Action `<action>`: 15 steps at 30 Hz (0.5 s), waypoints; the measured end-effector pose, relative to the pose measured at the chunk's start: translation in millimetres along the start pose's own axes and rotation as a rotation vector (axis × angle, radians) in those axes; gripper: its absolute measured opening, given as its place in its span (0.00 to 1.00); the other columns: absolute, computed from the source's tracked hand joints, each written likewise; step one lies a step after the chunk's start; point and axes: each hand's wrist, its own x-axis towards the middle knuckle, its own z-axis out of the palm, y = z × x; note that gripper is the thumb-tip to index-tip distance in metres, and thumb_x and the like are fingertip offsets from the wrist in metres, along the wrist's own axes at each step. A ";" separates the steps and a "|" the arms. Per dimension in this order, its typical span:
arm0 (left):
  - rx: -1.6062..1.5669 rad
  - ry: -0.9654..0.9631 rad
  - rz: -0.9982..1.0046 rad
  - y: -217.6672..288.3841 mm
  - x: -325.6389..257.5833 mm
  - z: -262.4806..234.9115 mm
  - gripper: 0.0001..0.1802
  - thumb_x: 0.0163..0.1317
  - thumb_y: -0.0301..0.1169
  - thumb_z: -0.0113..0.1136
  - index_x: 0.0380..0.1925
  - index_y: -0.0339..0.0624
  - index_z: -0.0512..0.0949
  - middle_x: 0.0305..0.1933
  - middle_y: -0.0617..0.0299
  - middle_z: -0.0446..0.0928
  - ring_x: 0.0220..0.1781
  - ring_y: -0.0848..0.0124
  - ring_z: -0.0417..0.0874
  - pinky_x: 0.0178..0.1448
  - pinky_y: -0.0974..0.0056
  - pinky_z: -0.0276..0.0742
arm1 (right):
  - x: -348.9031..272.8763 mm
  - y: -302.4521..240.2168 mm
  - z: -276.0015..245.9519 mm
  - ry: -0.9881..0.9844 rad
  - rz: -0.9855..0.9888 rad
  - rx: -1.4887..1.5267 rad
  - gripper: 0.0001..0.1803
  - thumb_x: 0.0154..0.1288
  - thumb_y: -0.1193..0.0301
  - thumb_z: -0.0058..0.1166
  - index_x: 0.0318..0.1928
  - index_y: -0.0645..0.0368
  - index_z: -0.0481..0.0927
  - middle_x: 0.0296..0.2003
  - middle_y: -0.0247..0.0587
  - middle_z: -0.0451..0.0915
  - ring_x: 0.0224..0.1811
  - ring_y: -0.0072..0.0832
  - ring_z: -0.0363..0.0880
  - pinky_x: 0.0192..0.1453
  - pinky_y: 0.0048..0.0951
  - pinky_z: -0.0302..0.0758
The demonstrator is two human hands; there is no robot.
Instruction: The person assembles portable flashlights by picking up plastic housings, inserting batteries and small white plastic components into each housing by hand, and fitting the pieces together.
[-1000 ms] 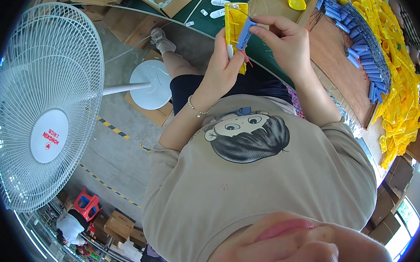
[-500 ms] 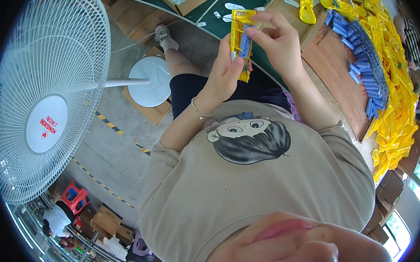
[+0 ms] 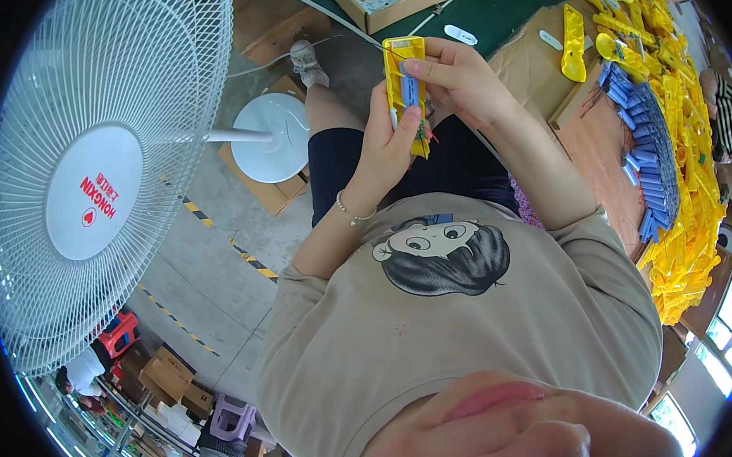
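Over my lap, both hands hold one long yellow plastic housing (image 3: pixel 392 71), its open side showing. A blue cylindrical battery (image 3: pixel 409 94) lies lengthwise inside it. My left hand (image 3: pixel 385 145) is closed around the lower left side, thumb across the lower part. My right hand (image 3: pixel 473 84) grips the upper right side, its thumb pressing on the battery's upper end while the other fingers are partly hidden behind the housing. Thin dark and red wires show around the housing; a small green part sits near its lower end. A small white piece is at the left edge by my left fingers.
To the right, many blue batteries (image 3: pixel 650 151) lie beside a large heap of yellow housings (image 3: pixel 696 211). One yellow housing (image 3: pixel 573 48) rests on cardboard. A cardboard box (image 3: pixel 408 9) of pale pieces and a white oval piece (image 3: pixel 460 35) are on the green table. A white fan (image 3: pixel 166 206) stands left.
The view has shifted, so the surroundings appear further right. The housing has turned more upright and face-on. My right thumb has settled on the battery's upper end; both hands keep their hold.
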 end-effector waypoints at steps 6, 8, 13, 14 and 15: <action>-0.032 0.074 -0.056 4.4 -1.4 -13.2 0.19 0.70 0.35 0.46 0.55 0.38 0.58 0.39 0.59 0.70 0.33 0.76 0.76 0.38 0.69 0.76 | 10.6 -2.8 13.0 -0.024 0.017 -0.238 0.21 0.65 0.68 0.56 0.54 0.67 0.72 0.40 0.35 0.80 0.40 0.16 0.77 0.47 0.19 0.72; 0.021 0.099 0.008 11.5 -3.2 -16.3 0.18 0.70 0.35 0.45 0.54 0.39 0.59 0.41 0.57 0.71 0.35 0.75 0.77 0.41 0.68 0.77 | 27.0 -22.8 2.2 0.082 -0.225 -0.608 0.18 0.60 0.64 0.61 0.45 0.64 0.81 0.36 0.40 0.83 0.37 0.21 0.79 0.45 0.22 0.75; -0.078 0.117 -0.027 20.0 -3.4 -18.6 0.16 0.69 0.32 0.45 0.53 0.39 0.59 0.43 0.54 0.72 0.39 0.71 0.79 0.45 0.66 0.77 | 116.9 -113.1 -28.2 0.453 -0.573 -1.315 0.11 0.59 0.69 0.57 0.40 0.62 0.83 0.32 0.46 0.83 0.31 0.31 0.82 0.35 0.29 0.76; -0.154 0.109 -0.048 20.8 -1.3 -17.1 0.16 0.69 0.31 0.45 0.53 0.39 0.58 0.44 0.53 0.72 0.40 0.70 0.79 0.45 0.66 0.78 | 127.3 -123.7 -30.0 0.398 -0.369 -1.344 0.11 0.59 0.69 0.56 0.40 0.61 0.83 0.33 0.47 0.83 0.33 0.33 0.82 0.36 0.31 0.76; -0.150 0.105 -0.038 19.6 -1.8 -17.1 0.16 0.69 0.31 0.45 0.53 0.39 0.58 0.44 0.53 0.72 0.40 0.70 0.79 0.45 0.66 0.78 | 139.5 -129.1 -26.2 0.328 -0.168 -1.356 0.11 0.59 0.69 0.55 0.39 0.60 0.83 0.34 0.48 0.83 0.35 0.35 0.82 0.37 0.34 0.77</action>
